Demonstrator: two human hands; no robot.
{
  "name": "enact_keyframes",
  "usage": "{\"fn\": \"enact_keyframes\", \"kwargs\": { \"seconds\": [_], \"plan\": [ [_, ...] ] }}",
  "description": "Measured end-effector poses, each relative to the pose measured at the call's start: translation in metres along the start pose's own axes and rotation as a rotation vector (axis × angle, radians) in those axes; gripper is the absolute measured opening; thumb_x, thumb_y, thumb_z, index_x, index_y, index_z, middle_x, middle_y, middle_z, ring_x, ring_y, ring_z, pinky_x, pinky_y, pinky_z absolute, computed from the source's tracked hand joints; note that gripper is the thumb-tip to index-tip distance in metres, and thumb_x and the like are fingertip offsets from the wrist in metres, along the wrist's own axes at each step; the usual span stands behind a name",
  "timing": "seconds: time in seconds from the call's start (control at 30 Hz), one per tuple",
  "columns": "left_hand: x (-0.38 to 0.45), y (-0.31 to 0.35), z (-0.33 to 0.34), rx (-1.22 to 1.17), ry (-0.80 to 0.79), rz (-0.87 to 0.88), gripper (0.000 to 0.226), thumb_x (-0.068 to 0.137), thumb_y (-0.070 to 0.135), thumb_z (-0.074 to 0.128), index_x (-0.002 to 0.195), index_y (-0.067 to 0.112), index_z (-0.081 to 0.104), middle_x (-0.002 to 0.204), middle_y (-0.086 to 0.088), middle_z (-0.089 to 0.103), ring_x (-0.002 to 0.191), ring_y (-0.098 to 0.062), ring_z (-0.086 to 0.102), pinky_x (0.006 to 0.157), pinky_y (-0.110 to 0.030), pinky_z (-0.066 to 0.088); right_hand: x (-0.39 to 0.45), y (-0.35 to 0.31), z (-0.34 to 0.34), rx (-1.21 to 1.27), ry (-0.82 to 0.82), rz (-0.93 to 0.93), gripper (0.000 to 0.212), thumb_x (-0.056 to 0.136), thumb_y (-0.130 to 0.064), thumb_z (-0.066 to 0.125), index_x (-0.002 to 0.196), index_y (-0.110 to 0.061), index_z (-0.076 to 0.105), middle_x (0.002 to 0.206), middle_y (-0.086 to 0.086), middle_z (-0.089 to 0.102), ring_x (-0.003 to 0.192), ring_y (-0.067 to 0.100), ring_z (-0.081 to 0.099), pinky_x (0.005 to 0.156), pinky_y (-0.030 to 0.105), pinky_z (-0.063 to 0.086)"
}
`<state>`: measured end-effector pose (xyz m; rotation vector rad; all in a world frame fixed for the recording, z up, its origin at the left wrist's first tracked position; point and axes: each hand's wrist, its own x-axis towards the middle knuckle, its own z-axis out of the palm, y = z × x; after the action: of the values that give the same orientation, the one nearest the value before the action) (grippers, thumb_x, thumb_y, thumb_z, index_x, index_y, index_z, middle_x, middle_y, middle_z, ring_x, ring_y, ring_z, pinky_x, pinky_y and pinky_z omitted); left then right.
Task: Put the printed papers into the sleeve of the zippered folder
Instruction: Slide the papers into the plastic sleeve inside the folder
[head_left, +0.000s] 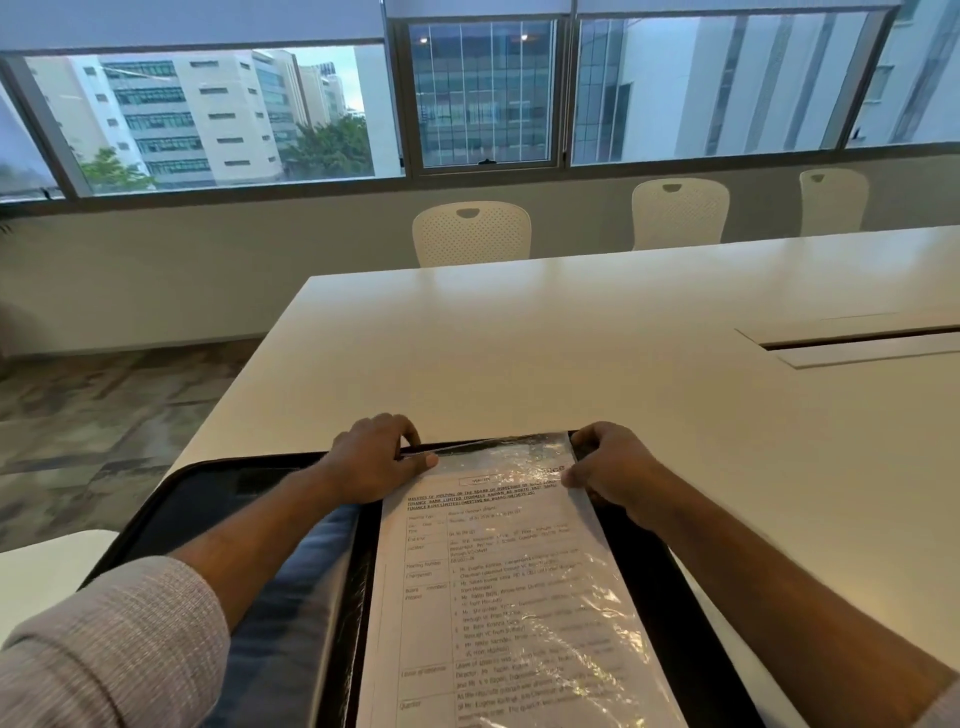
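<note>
Head view, folder: the black zippered folder (639, 561) lies open on the near edge of the white table (519, 353); its near part runs out of the bottom of the picture, and its left half is largely covered by the left forearm.
Head view, sleeve: a clear plastic sleeve (524, 457) lies on the right half of the folder, crinkled and glaring with reflections, its open top edge at the far end.
Head view, papers: the printed papers (498, 587) sit inside the sleeve, the text facing up; the heading and table rows show, but the words are too blurred and glare-washed to read, and the lower end is cut off by the frame.
Head view, left hand: the left hand (371, 460) pinches the sleeve's top left corner, thumb on top and fingers curled over the far edge; the fingertips are hidden behind the edge.
Head view, right hand: the right hand (608, 467) grips the sleeve's top right corner, thumb pressing on the plastic, the other fingers curled and partly out of sight.
Head view, surroundings: white chairs (470, 234) stand behind the table under a window (483, 93); a cable slot (857, 343) is cut off at the right edge.
</note>
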<state>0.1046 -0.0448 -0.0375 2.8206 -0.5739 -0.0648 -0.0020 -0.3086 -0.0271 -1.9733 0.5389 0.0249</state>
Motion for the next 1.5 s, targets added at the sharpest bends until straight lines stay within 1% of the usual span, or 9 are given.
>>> {"fn": "enact_keyframes", "kwargs": {
  "seconds": [0.1, 0.23, 0.33, 0.47, 0.57, 0.67, 0.8, 1.33, 1.5],
  "plan": [
    [-0.015, 0.004, 0.000, -0.025, 0.066, 0.033, 0.047, 0.084, 0.063, 0.056, 0.118, 0.031, 0.053, 0.110, 0.009, 0.047, 0.105, -0.013, 0.048, 0.093, -0.037, 0.042, -0.007, 0.005, 0.003, -0.211, 0.139, -0.140, 0.040, 0.076, -0.001, 0.067, 0.113, -0.012, 0.054, 0.102, 0.009, 0.062, 0.086, 0.022, 0.057, 0.066, 0.028, 0.047],
    [-0.054, 0.010, -0.013, 0.043, 0.038, 0.088, 0.049, 0.085, 0.062, 0.055, 0.124, 0.033, 0.050, 0.122, 0.008, 0.049, 0.111, -0.014, 0.046, 0.099, -0.040, 0.039, -0.034, 0.008, 0.003, -0.426, 0.135, -0.298, 0.043, 0.080, -0.019, 0.068, 0.119, -0.012, 0.051, 0.099, 0.004, 0.060, 0.082, 0.019, 0.055, 0.059, 0.026, 0.039],
    [-0.093, 0.011, -0.029, 0.068, -0.049, 0.113, 0.050, 0.084, 0.066, 0.052, 0.127, 0.041, 0.048, 0.131, 0.013, 0.044, 0.123, -0.013, 0.041, 0.109, -0.043, 0.032, -0.066, 0.015, 0.004, -0.605, 0.033, -0.361, 0.066, 0.083, -0.050, 0.064, 0.137, -0.020, 0.041, 0.133, 0.003, 0.050, 0.111, 0.020, 0.050, 0.087, 0.034, 0.046],
    [-0.154, 0.018, -0.034, 0.042, -0.204, 0.163, 0.061, 0.081, 0.070, 0.051, 0.137, 0.048, 0.037, 0.146, 0.022, 0.032, 0.135, -0.005, 0.028, 0.116, -0.045, 0.024, -0.119, 0.028, 0.010, -0.729, -0.102, -0.348, 0.095, 0.072, -0.083, 0.038, 0.148, -0.029, 0.022, 0.153, -0.004, 0.028, 0.137, 0.019, 0.030, 0.110, 0.042, 0.031],
    [-0.191, 0.022, -0.023, 0.107, -0.368, 0.170, 0.083, 0.076, 0.079, 0.045, 0.147, 0.051, 0.012, 0.158, 0.025, 0.002, 0.146, -0.009, 0.007, 0.120, -0.044, 0.012, -0.146, 0.041, 0.016, -0.784, -0.130, -0.344, 0.101, 0.068, -0.089, 0.025, 0.150, -0.031, 0.013, 0.159, -0.003, 0.016, 0.144, 0.019, 0.016, 0.115, 0.042, 0.020],
    [-0.208, 0.019, -0.004, 0.140, -0.407, 0.156, 0.098, 0.072, 0.088, 0.036, 0.147, 0.048, -0.014, 0.152, 0.025, -0.027, 0.143, -0.006, -0.022, 0.116, -0.036, -0.008, -0.157, 0.054, 0.020, -0.853, -0.161, -0.339, 0.101, 0.070, -0.089, 0.021, 0.151, -0.032, 0.000, 0.162, 0.000, -0.002, 0.148, 0.020, -0.001, 0.118, 0.042, 0.006],
    [-0.209, 0.016, 0.014, 0.142, -0.377, 0.165, 0.096, 0.073, 0.090, 0.021, 0.143, 0.045, -0.026, 0.150, 0.020, -0.036, 0.140, -0.010, -0.034, 0.116, -0.038, -0.015, -0.151, 0.066, 0.023, -0.920, -0.186, -0.359, 0.095, 0.075, -0.084, 0.012, 0.150, -0.032, -0.015, 0.159, 0.000, -0.018, 0.145, 0.018, -0.018, 0.115, 0.038, -0.008],
    [-0.186, 0.024, 0.028, 0.142, -0.255, 0.119, 0.092, 0.078, 0.086, 0.021, 0.149, 0.041, -0.016, 0.158, 0.014, -0.024, 0.146, -0.012, -0.021, 0.115, -0.036, -0.012, -0.112, 0.065, 0.008, -0.868, -0.204, -0.423, 0.095, 0.079, -0.083, 0.023, 0.153, -0.028, -0.001, 0.162, 0.003, -0.004, 0.148, 0.021, -0.006, 0.118, 0.042, -0.001],
    [-0.218, 0.042, 0.018, -0.032, -0.055, -0.032, 0.081, 0.084, 0.071, 0.041, 0.153, 0.037, 0.014, 0.163, 0.011, 0.003, 0.149, -0.013, -0.001, 0.121, -0.044, 0.004, -0.138, 0.056, 0.002, -0.717, -0.144, -0.519, 0.090, 0.080, -0.078, 0.032, 0.151, -0.024, 0.018, 0.159, -0.001, 0.020, 0.147, 0.022, 0.011, 0.118, 0.046, 0.010]
  ]
}}
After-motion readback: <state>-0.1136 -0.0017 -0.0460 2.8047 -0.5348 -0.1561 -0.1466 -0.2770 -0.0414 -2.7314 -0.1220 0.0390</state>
